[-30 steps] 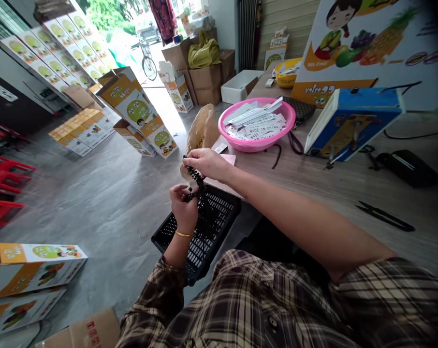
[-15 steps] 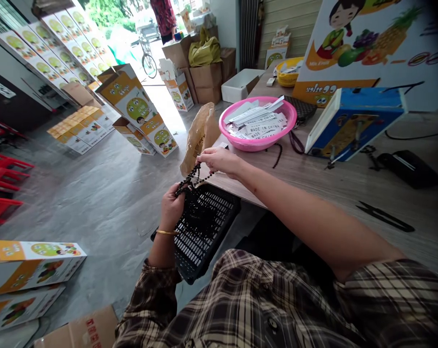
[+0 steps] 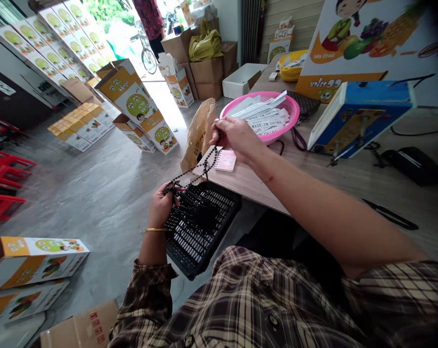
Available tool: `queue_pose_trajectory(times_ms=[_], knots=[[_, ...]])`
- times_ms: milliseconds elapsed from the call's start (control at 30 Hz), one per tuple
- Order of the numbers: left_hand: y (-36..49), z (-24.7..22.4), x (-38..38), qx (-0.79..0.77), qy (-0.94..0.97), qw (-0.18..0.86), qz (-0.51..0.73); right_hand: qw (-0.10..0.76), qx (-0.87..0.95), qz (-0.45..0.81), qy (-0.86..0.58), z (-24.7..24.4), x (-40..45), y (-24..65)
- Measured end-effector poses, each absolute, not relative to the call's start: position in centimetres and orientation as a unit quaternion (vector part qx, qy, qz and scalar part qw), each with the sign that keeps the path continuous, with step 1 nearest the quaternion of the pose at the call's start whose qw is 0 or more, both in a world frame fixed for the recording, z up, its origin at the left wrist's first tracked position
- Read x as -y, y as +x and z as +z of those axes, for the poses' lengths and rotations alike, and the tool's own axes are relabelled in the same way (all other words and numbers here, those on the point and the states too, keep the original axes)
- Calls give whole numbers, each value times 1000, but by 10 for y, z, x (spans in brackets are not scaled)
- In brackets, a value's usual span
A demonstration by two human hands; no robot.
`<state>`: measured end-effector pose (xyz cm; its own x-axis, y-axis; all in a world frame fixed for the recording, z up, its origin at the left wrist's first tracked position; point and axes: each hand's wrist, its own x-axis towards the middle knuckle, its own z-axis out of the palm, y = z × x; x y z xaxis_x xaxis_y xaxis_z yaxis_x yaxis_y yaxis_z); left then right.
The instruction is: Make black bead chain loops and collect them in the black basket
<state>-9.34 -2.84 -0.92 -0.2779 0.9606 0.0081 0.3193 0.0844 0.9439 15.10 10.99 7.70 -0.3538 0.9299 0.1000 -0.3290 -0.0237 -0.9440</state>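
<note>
Black bead strings (image 3: 195,175) stretch between my two hands, above a black plastic crate (image 3: 219,212). My left hand (image 3: 163,203), with a gold bangle at the wrist, is closed around a bunch of the strings. Up and to the right, my right hand (image 3: 235,135) pinches the other end of the beads. More dark beads (image 3: 200,217) lie in the crate. Beneath my right hand, a small pink notebook (image 3: 225,160) rests on the table edge. A crumpled brown paper bag (image 3: 197,137) stands open just beyond the hands.
On the wooden table (image 3: 255,186) are a pink basket (image 3: 295,108) of "MADE IN CHINA" strips, a blue device (image 3: 371,116), a black pouch (image 3: 409,164) and thread snips (image 3: 389,214). Printed cartons (image 3: 141,106) stand on the floor. A person (image 3: 150,24) is near the doorway.
My right hand has moved up and right, drawing the bead strings out longer. My left hand has shifted slightly left and down. The pink notebook has come into view.
</note>
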Motion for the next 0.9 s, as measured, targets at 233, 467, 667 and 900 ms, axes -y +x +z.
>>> queue_pose_trajectory(times_ms=[233,467,667,900], knots=[[-122,-34,35,-712,441,369,403,490,553,615,-276,124,-112,190],[-130,-30,39,-631,462,515,351,476,577,584,-316,152,-116,215],[-119,2,25,-706,480,380,357,437,545,577,-424,127,-125,230],[-106,62,9,-645,554,366,379,350,578,590,-441,67,-115,214]])
